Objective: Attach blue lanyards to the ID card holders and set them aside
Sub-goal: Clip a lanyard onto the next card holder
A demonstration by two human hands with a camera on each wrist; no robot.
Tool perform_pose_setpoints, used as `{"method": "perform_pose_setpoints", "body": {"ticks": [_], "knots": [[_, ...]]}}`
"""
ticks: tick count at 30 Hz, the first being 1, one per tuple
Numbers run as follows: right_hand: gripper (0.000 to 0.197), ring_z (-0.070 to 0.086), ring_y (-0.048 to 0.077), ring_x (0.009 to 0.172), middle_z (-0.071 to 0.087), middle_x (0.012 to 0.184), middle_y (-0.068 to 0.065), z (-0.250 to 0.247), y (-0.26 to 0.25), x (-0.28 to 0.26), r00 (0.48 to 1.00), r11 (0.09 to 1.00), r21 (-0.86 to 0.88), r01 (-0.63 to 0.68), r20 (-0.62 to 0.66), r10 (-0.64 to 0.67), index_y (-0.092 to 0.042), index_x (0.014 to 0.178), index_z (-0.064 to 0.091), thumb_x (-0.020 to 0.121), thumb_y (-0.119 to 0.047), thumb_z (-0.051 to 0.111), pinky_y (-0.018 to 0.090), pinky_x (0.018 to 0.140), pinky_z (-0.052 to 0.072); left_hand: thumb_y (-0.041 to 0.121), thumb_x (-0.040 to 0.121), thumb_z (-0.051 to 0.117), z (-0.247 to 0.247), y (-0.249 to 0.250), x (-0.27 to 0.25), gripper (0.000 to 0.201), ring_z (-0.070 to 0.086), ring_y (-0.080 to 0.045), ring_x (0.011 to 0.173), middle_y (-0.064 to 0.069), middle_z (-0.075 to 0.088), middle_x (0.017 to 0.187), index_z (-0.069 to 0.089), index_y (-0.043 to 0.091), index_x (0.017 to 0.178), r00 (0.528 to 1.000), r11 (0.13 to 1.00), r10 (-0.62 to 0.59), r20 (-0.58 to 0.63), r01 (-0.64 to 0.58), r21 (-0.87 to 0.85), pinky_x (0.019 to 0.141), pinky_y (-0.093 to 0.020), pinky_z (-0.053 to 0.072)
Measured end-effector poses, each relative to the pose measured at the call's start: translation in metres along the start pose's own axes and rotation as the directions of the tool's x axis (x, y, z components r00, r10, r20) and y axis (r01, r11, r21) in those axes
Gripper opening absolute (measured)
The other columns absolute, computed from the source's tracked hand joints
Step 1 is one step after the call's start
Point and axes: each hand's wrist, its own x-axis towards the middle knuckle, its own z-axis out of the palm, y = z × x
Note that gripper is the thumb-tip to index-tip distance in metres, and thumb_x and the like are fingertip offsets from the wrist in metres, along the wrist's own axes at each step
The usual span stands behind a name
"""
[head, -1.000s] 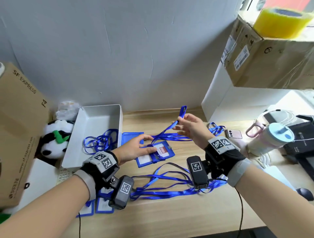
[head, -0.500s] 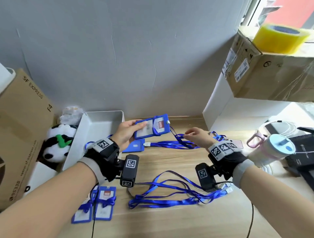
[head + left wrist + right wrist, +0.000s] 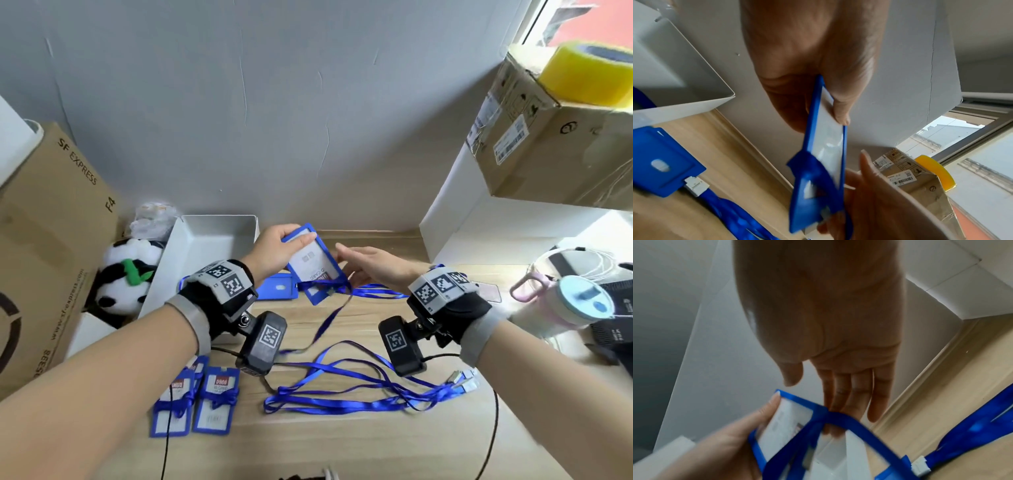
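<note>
My left hand [image 3: 284, 240] pinches the top end of a blue ID card holder [image 3: 311, 262] and holds it tilted above the table, thumb on its clear face [image 3: 828, 146]. A blue lanyard [image 3: 329, 284] is wrapped across the holder's lower part and trails down to the table. My right hand [image 3: 346, 260] is at the holder's right edge, fingers [image 3: 849, 394] straight, lying behind the holder [image 3: 789, 418] and its strap. A second blue holder [image 3: 277, 287] lies flat on the table below, with a clipped lanyard [image 3: 376, 293].
Two holders wrapped in lanyards [image 3: 215, 401] lie at the front left. Loose lanyards [image 3: 359, 387] sprawl across the middle. A white tray [image 3: 205, 246], panda plush [image 3: 126, 274] and cardboard box [image 3: 44, 240] stand left. A bottle [image 3: 575, 301] and phone [image 3: 488, 291] stand right.
The holder came up off the table in my left hand and has turned from sideways to nearly upright. My right hand let the lanyard drop and moved in against the holder.
</note>
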Motion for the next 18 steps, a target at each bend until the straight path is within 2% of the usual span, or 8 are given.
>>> {"method": "perform_pose_setpoints", "body": {"ticks": [3,5,6,8,10,11,14,18], "knots": [[0.023,0.047,0.012,0.052,0.053,0.069,0.002,0.002,0.006,0.005,1.0,0.989,-0.149,0.002,-0.03,-0.007,-0.016,0.094,0.058,0.098,-0.034,0.044,0.019,0.053,0.042,0.018,0.094,0.054,-0.002,0.001,0.003,0.017,0.054,-0.006,0.056,-0.004,0.054,0.069,0.06,0.004,0.087,0.996,0.999,0.024,-0.09,-0.022,0.028,0.049,-0.016,0.044],[0.015,0.049,0.01,0.047,0.057,0.069,0.002,0.004,0.009,0.006,1.0,0.984,-0.174,-0.026,-0.008,0.025,-0.018,0.096,0.058,0.095,-0.031,0.051,0.02,0.051,0.046,0.016,0.095,0.052,-0.005,0.0,0.006,0.016,0.053,0.0,0.052,-0.002,0.053,0.067,0.058,0.006,0.084,0.985,1.0,0.026,-0.173,-0.026,0.004,0.049,-0.014,0.042],[0.015,0.055,0.01,0.052,0.061,0.077,0.002,0.004,0.011,0.009,0.998,0.984,-0.167,-0.056,0.013,0.059,-0.018,0.101,0.057,0.093,-0.03,0.055,0.022,0.058,0.05,0.015,0.095,0.052,-0.007,-0.001,0.007,0.016,0.054,-0.002,0.056,-0.002,0.055,0.069,0.058,0.007,0.082,0.978,1.0,0.017,-0.21,-0.022,-0.021,0.052,-0.015,0.042],[0.038,0.062,0.014,0.08,0.063,0.101,0.003,0.004,0.017,0.012,0.996,0.984,-0.16,-0.077,0.033,0.083,-0.018,0.121,0.049,0.087,-0.028,0.064,0.028,0.079,0.051,0.014,0.095,0.05,-0.009,-0.001,0.007,0.013,0.058,-0.012,0.069,-0.005,0.058,0.077,0.058,0.006,0.089,0.972,0.994,-0.021,-0.235,-0.004,-0.105,0.06,-0.022,0.045],[0.061,0.06,0.012,0.095,0.06,0.114,0.001,0.005,0.019,0.013,1.0,0.993,-0.119,0.012,0.019,-0.01,-0.02,0.133,0.04,0.081,-0.023,0.072,0.028,0.092,0.048,0.014,0.096,0.049,-0.009,0.001,0.005,0.013,0.06,-0.017,0.077,-0.006,0.061,0.083,0.058,0.004,0.097,0.981,0.976,-0.067,-0.183,0.026,-0.218,0.067,-0.027,0.048],[0.064,0.06,0.008,0.096,0.06,0.115,-0.001,0.006,0.018,0.013,0.997,0.996,-0.054,0.076,0.021,-0.075,-0.022,0.135,0.039,0.08,-0.017,0.073,0.025,0.093,0.048,0.015,0.096,0.049,-0.008,0.002,0.003,0.013,0.061,-0.017,0.08,-0.006,0.062,0.085,0.058,0.006,0.098,0.986,0.964,-0.085,-0.142,0.045,-0.263,0.069,-0.028,0.05],[0.049,0.063,-0.002,0.094,0.065,0.108,-0.011,0.007,0.009,0.01,0.985,0.98,0.111,0.164,0.029,-0.168,-0.024,0.121,0.051,0.08,-0.002,0.069,0.012,0.082,0.049,0.017,0.097,0.048,-0.008,0.004,0.0,0.013,0.064,-0.017,0.083,-0.007,0.064,0.09,0.058,0.01,0.096,0.992,0.94,-0.11,-0.062,0.083,-0.332,0.074,-0.029,0.053],[0.003,0.064,0.011,0.091,0.07,0.094,0.001,0.006,-0.002,0.008,0.981,0.985,0.011,0.171,0.094,-0.171,-0.017,0.089,0.066,0.087,-0.016,0.064,0.017,0.087,0.047,0.015,0.097,0.047,-0.014,0.0,0.0,0.015,0.062,-0.015,0.077,-0.006,0.063,0.085,0.058,0.012,0.087,0.988,0.944,-0.118,-0.1,0.081,-0.319,0.063,-0.023,0.053]]}}
